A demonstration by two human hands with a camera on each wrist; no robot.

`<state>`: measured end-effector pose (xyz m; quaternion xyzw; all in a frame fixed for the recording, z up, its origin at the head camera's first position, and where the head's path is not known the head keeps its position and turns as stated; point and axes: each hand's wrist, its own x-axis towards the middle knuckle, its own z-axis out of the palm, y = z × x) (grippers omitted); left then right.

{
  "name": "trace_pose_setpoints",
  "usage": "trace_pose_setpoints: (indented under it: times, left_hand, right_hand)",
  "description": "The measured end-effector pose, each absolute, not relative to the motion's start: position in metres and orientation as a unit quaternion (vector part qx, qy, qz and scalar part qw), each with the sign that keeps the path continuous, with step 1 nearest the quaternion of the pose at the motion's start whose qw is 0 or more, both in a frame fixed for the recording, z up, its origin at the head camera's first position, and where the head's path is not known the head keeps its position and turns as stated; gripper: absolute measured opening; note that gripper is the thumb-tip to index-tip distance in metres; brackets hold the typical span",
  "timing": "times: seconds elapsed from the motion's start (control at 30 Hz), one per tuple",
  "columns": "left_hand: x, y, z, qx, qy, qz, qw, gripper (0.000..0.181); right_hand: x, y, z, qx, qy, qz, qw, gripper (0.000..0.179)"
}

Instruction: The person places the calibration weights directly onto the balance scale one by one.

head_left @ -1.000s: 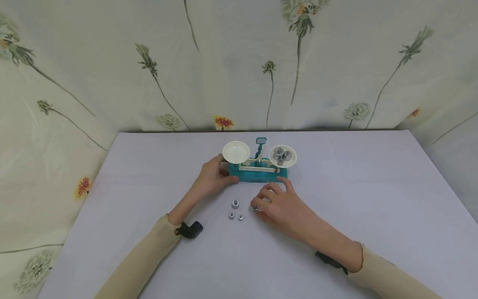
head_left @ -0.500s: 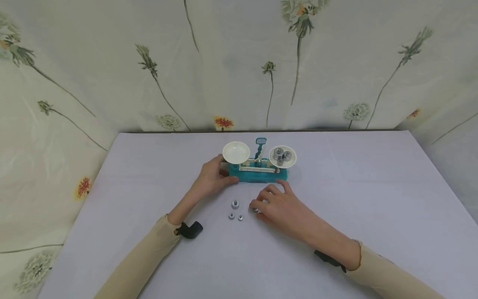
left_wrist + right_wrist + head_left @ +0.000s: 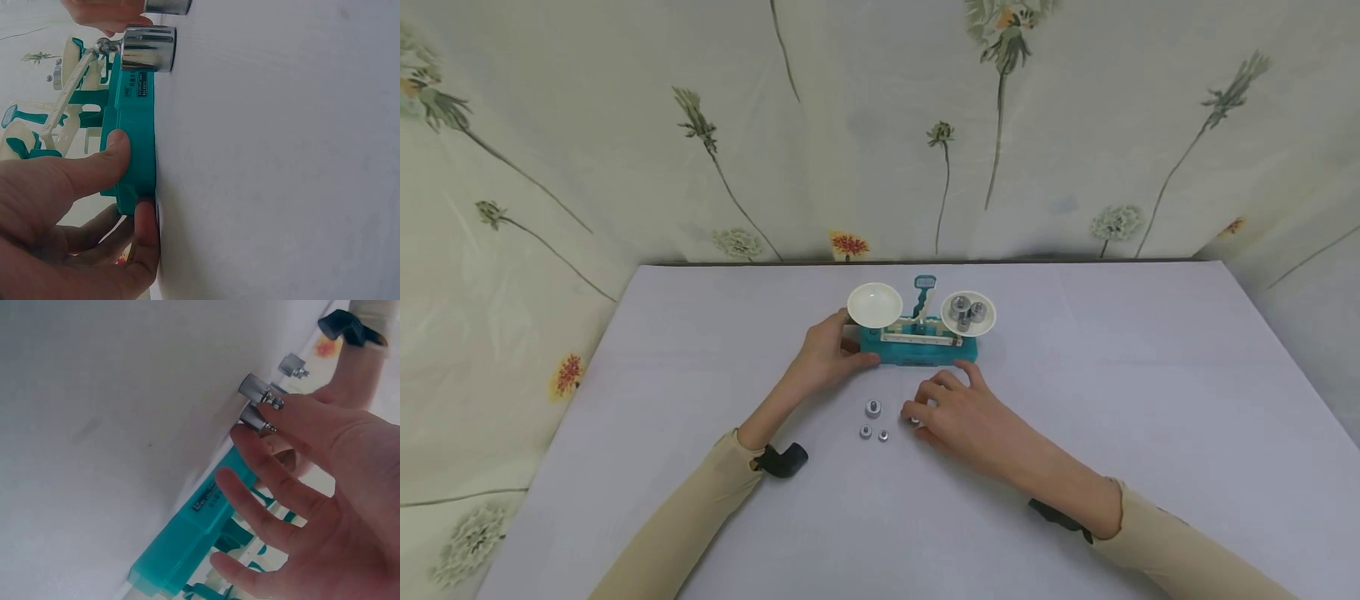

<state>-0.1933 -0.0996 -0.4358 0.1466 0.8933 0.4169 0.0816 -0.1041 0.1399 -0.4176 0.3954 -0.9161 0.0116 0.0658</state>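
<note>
My left hand point(image 3: 823, 354) grips the left end of a teal balance scale point(image 3: 917, 354), thumb on the front of the base and fingers round its end, as the left wrist view shows point(image 3: 134, 150). The left pan point(image 3: 875, 305) is bare; the right pan point(image 3: 988, 323) bears several metal weights point(image 3: 959, 308). In front of the scale my right hand point(image 3: 962, 417) pinches a small metal weight point(image 3: 251, 417) between thumb and forefinger, low at the tabletop. In the head view the fingers mostly hide that weight. The other right fingers spread toward the scale's base.
Left of my right hand stand three loose weights: a larger one point(image 3: 873, 409) behind two small ones point(image 3: 865, 432). The white-covered table point(image 3: 1112, 400) ends at a back edge, with a flower-print cloth point(image 3: 880, 150) hanging behind it.
My right hand has shifted slightly to the left, and its fingers now cover more of the small weight. The left hand, scale and loose weights stay in place.
</note>
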Motion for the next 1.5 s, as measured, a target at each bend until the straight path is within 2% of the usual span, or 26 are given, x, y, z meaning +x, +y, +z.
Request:
trace_pose_setpoints:
  times: [0.43,0.83,1.17,1.5]
  left_hand:
    - [-0.193,-0.099,-0.437,0.145,0.894,0.415,0.084,0.071]
    - [-0.193,-0.097,-0.435,0.140,0.895,0.416,0.084,0.071]
    - [-0.194,-0.096,-0.434,0.137,0.895,0.415,0.088,0.071]
    - [-0.192,-0.098,-0.434,0.133,0.894,0.419,0.090,0.070]
  right_hand:
    - [-0.103,0.142,-0.412,0.389,-0.919,0.008,0.056,0.026]
    - [-0.104,0.150,-0.397,0.380,-0.918,-0.008,0.116,0.029]
    - [-0.104,0.156,-0.383,0.373,-0.916,0.011,0.148,0.022]
    - [-0.107,0.170,-0.362,0.352,-0.921,0.020,0.164,0.024]
